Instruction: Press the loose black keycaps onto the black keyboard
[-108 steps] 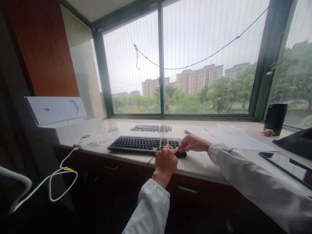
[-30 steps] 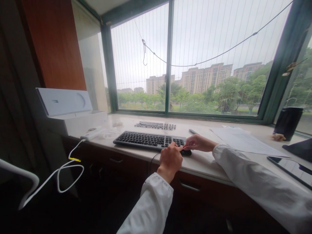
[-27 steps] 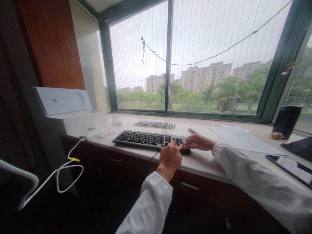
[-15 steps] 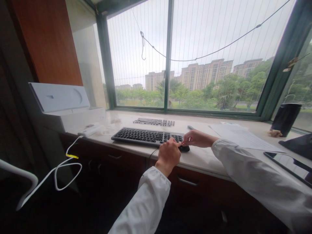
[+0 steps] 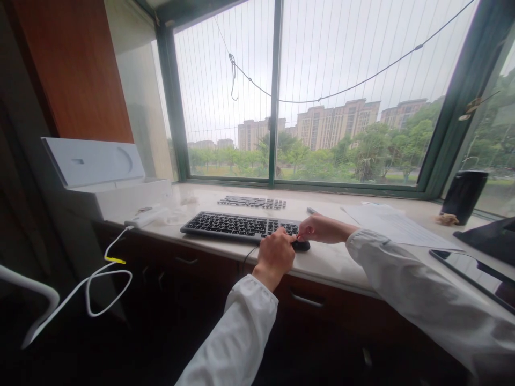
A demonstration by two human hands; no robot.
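Note:
A black keyboard with a grey frame [image 5: 225, 225] lies on the white counter, its long side toward me. My left hand [image 5: 277, 251] is curled over the near edge at its right end, by the number pad, with the index finger stretched toward my right fingertips. My right hand [image 5: 319, 229] reaches in from the right, fingers pinched together low over the keyboard's right end. A small reddish bit shows at those fingertips, too small to name. Both hands nearly touch and cover part of the keys. Behind the keyboard, rows of loose grey keycap-like pieces [image 5: 251, 201] are laid out.
An open white box [image 5: 132, 194] stands at the left, near a white power strip [image 5: 145, 216] with its cable hanging off the edge. To the right lie paper sheets [image 5: 386, 222], a dark tablet [image 5: 470, 271] and a black cylinder [image 5: 464, 197]. A window rises behind.
The whole view shifts slightly left. Both hands stay at the keyboard's right end, with the right hand's pinch only slightly altered.

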